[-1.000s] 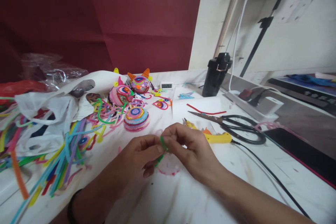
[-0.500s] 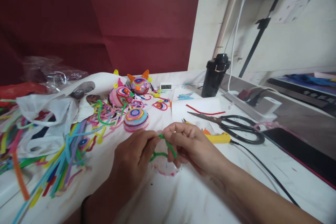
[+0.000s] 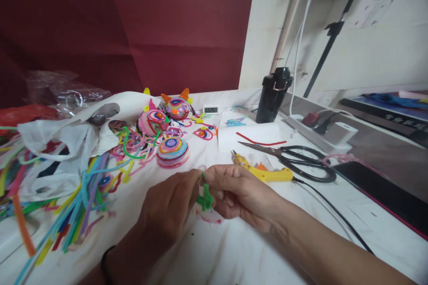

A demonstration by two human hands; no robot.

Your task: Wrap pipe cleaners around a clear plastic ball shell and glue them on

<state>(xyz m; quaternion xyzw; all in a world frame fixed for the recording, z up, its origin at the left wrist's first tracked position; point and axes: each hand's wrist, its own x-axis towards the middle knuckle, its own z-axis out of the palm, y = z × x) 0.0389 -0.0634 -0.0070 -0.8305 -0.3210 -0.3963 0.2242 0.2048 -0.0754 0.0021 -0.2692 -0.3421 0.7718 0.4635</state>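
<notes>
Between my two hands is a green pipe cleaner [image 3: 205, 198], bent into a small folded shape. My left hand [image 3: 167, 209] pinches its upper end from the left, and my right hand [image 3: 236, 191] grips it from the right, fingertips almost meeting. Fingers hide part of it. Behind and below it on the table lies a clear round piece with a pink-spotted edge [image 3: 214, 219], mostly covered. Just beyond my hands rests a striped dome of coiled pipe cleaners [image 3: 172, 151]. Past my right hand lies a yellow glue gun or hot tool [image 3: 267, 173] with a black cord.
Black-handled scissors [image 3: 301, 160] and a dark phone [image 3: 381, 193] lie to the right. A black bottle [image 3: 273, 96] stands at the back, near a power strip [image 3: 317, 136]. Loose pipe cleaners [image 3: 78, 207] and a white plastic bag [image 3: 56, 156] crowd the left. Decorated balls [image 3: 177, 107] sit behind.
The green pipe cleaner has gone from an open loop with a loose end to a more compact, folded shape. My right hand has lowered slightly, its fingers curled in more.
</notes>
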